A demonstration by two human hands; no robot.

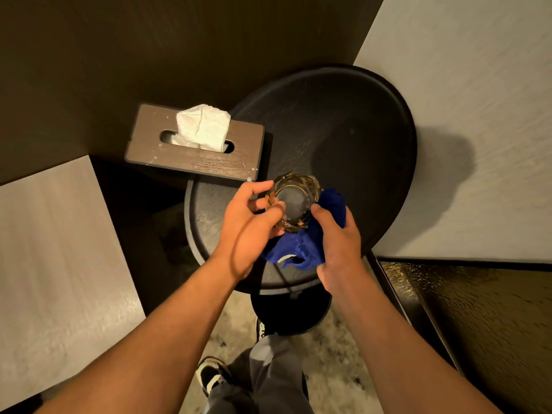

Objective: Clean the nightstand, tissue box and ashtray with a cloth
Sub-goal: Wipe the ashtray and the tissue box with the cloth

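A glass ashtray point(294, 196) is lifted above the round black nightstand point(352, 121), held by its left rim in my left hand point(249, 225). My right hand point(336, 240) grips a blue cloth point(304, 249) bunched under and against the ashtray's right side, thumb near its rim. The brown wooden tissue box point(191, 155), with a white tissue sticking out of its slot, stands at the nightstand's left edge, apart from both hands.
A lower round shelf point(206, 216) and the dark base point(291, 315) of the nightstand sit below my hands. Pale bedding point(53, 258) lies at left, a pale wall at right, a dark textured panel point(478, 318) at lower right. My shoes stand on speckled floor.
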